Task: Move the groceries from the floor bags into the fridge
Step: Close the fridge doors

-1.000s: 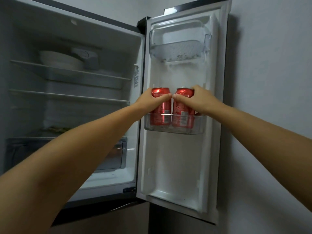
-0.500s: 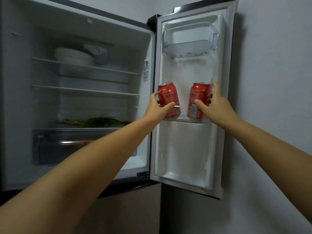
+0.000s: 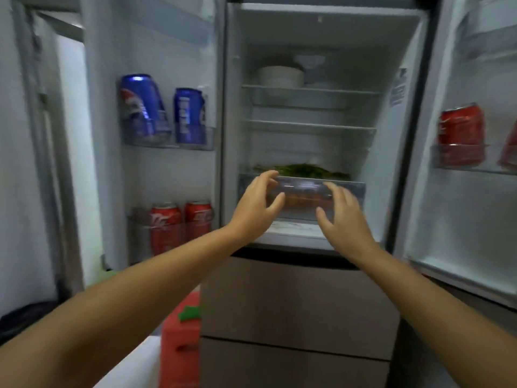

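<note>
Room: you stood facing a fridge (image 3: 321,29) with both upper doors swung wide, a pale wall (image 3: 16,163) to its left and brown lower drawers (image 3: 299,301) beneath the open compartment.
Drawer: a clear crisper drawer (image 3: 355,190) sat at the bottom of the compartment, with something orange blurred behind its front.
Left hand: your left hand (image 3: 256,205) reached to the drawer's left end, fingers spread and loosely bent, thumb apart; they closed on nothing, and you could not tell whether the tips touched the front.
Right hand: your right hand (image 3: 342,214) reached to the drawer's right half, fingers spread wide and nearly straight, gripping nothing.
Greens: leafy greens (image 3: 302,170) lay on the shelf just above the drawer.
Shelves: a white bowl (image 3: 280,76) stood on the top shelf; the glass shelf (image 3: 307,126) below it showed nothing you could make out.
Left door: two blue cans (image 3: 142,105) stood upright in the upper bin, and two red cans (image 3: 180,225) stood side by side in the lower bin.
Right door: one red can (image 3: 461,133) stood upright in the bin, with a second red can (image 3: 509,148) cut off at the frame edge.
Floor: a red bag (image 3: 179,345) with a green patch stood just left of the lower drawers, beside something white (image 3: 134,368).
</note>
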The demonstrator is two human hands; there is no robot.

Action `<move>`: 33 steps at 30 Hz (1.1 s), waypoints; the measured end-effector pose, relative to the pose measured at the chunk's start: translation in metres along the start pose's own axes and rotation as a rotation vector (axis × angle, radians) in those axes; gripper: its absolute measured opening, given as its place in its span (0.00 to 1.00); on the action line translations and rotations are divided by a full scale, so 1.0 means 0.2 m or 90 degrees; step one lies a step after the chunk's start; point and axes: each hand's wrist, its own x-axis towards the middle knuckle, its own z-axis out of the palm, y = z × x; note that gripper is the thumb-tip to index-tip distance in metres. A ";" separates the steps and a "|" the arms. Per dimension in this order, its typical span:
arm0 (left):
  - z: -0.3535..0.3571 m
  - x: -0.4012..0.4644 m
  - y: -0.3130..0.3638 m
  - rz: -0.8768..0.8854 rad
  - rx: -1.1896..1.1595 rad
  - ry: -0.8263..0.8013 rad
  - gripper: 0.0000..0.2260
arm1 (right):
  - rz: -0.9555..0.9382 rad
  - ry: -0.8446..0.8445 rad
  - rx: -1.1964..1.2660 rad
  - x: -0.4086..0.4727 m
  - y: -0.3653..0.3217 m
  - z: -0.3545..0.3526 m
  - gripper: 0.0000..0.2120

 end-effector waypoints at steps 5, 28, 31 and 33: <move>-0.70 -0.18 -0.28 0.052 0.280 0.187 0.23 | -0.174 -0.154 0.067 -0.10 -0.57 0.62 0.23; -0.70 -0.39 -0.43 -0.050 0.508 0.078 0.27 | -0.268 -0.135 0.231 -0.06 -0.50 0.80 0.16; -0.59 -0.37 -0.37 0.095 0.656 0.017 0.28 | -0.232 -0.126 0.237 -0.04 -0.26 0.72 0.13; -0.51 -0.30 -0.32 0.209 0.723 -0.024 0.25 | -0.204 -0.125 0.234 -0.01 -0.09 0.66 0.13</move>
